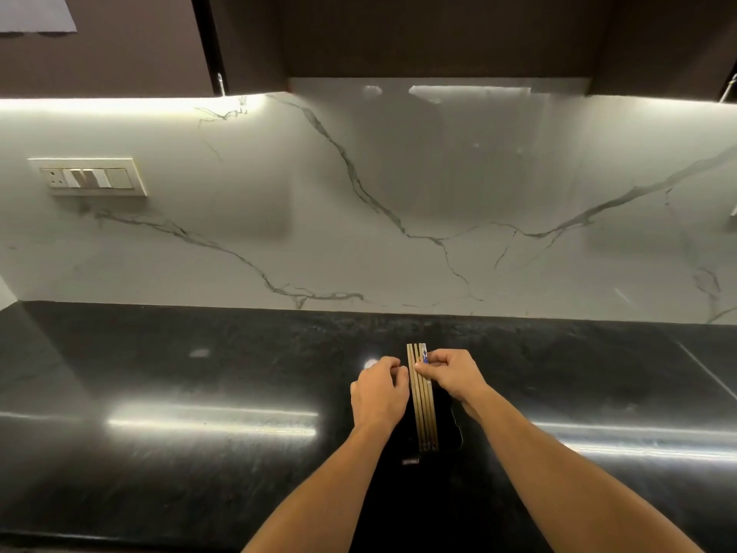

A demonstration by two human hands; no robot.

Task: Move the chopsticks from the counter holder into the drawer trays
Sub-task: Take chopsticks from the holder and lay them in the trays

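Observation:
Several tan chopsticks [423,401] stand side by side, their lower ends in a black holder [450,429] on the dark counter. One on the right has a white and blue top. My left hand [379,397] is on the left of the bundle with its fingers curled against the sticks. My right hand [450,373] is on the right, pinching the upper part of the chopsticks between thumb and fingers. The holder is hard to make out against the black counter. No drawer or tray is in view.
The glossy black counter [199,393] runs left and right, with a white marble backsplash [399,193] behind. A switch plate [87,177] sits on the wall at left. Dark cabinets [438,33] hang overhead.

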